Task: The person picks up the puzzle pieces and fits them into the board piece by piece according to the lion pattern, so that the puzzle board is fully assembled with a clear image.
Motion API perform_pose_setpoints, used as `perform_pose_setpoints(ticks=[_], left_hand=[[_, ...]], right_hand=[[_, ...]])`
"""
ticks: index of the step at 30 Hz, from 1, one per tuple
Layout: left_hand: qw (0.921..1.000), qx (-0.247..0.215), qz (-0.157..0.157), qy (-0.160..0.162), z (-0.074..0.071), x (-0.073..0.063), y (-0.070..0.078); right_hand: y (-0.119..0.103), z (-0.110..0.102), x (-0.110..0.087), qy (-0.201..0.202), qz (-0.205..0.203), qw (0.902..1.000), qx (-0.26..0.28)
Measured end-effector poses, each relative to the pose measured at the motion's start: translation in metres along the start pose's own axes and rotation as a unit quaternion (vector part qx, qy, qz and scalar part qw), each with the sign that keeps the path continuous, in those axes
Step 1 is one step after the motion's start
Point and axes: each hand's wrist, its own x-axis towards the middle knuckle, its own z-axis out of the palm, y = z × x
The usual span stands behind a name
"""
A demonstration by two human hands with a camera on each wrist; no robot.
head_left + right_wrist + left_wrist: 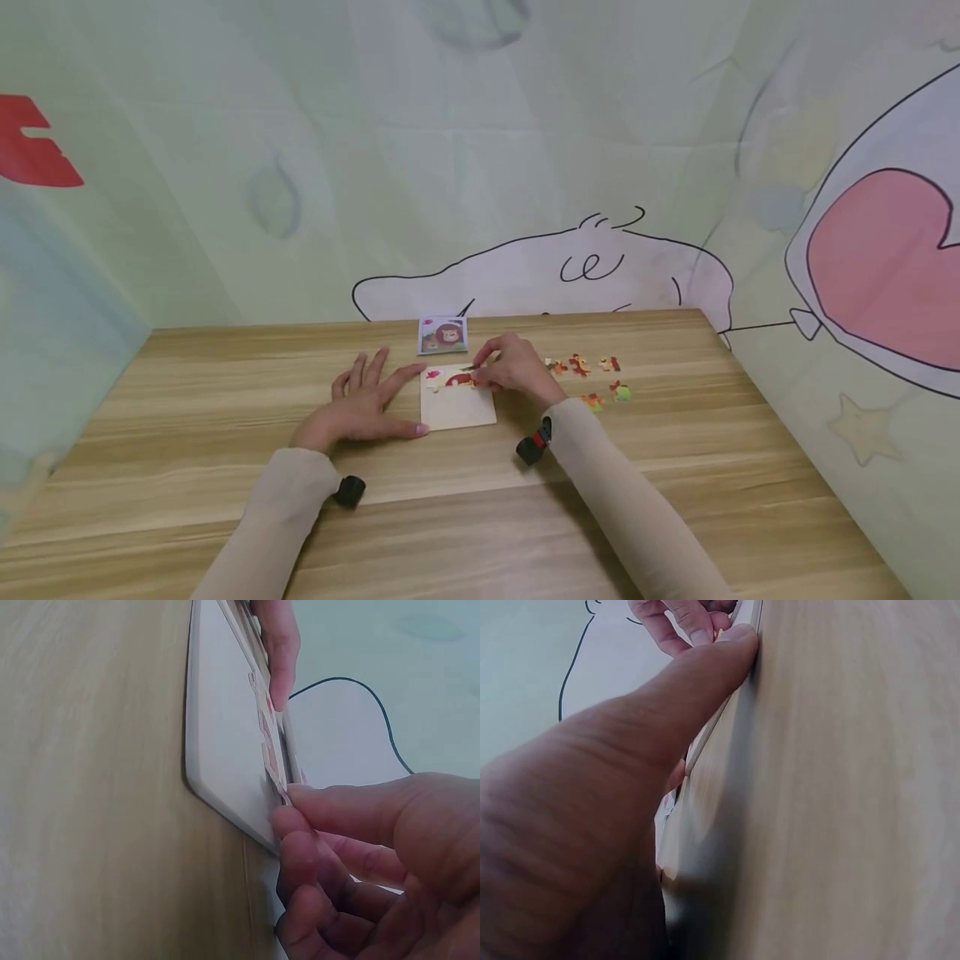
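Note:
A pale square puzzle board (457,410) lies on the wooden table, with a few joined puzzle pieces (459,380) along its far edge. My left hand (360,408) rests at the board's left side, fingers spread, with the thumb at the near left corner and the index finger at the far left one. Over the board's far right corner, my right hand (517,369) pinches a puzzle piece (283,795) between thumb and index finger. That piece is mostly covered by the fingertips, close against the joined row.
Just beyond the board lies a lion picture card (442,336). Several loose puzzle pieces (579,365) are scattered right of my right hand. A printed cloth (480,167) hangs behind the table's far edge (300,325).

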Motion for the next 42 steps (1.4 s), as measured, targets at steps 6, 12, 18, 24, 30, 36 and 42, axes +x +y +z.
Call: perform_pose_setpoints(ticks=[6, 12, 18, 24, 30, 36, 42], left_hand=[[1.0, -0.001, 0.001, 0.001, 0.001, 0.0, 0.0], [1.0, -0.003, 0.004, 0.001, 0.001, 0.0, 0.001], [1.0, -0.006, 0.004, 0.002, 0.0, -0.001, 0.002], [1.0, -0.005, 0.002, 0.0, 0.0, 0.0, 0.002], [1.0, -0.003, 0.001, 0.0, 0.0, -0.001, 0.001], [1.0, -0.003, 0.005, 0.003, 0.0, -0.001, 0.0], [1.0, -0.003, 0.008, 0.002, 0.001, -0.001, 0.0]], right_hand=[[0.001, 0.0, 0.001, 0.001, -0.009, 0.9999, -0.009], [0.003, -0.002, 0.002, 0.0, 0.0, 1.0, 0.0], [0.003, 0.0, 0.004, 0.015, 0.014, 0.9998, -0.003], [0.003, 0.002, 0.003, 0.023, 0.015, 0.9996, -0.001], [0.006, 0.001, 0.004, 0.025, 0.005, 0.9997, 0.007], [0.014, -0.008, 0.0, 0.021, -0.024, 0.9974, 0.065], [0.024, -0.026, -0.009, 0.035, -0.029, 0.9967, 0.068]])
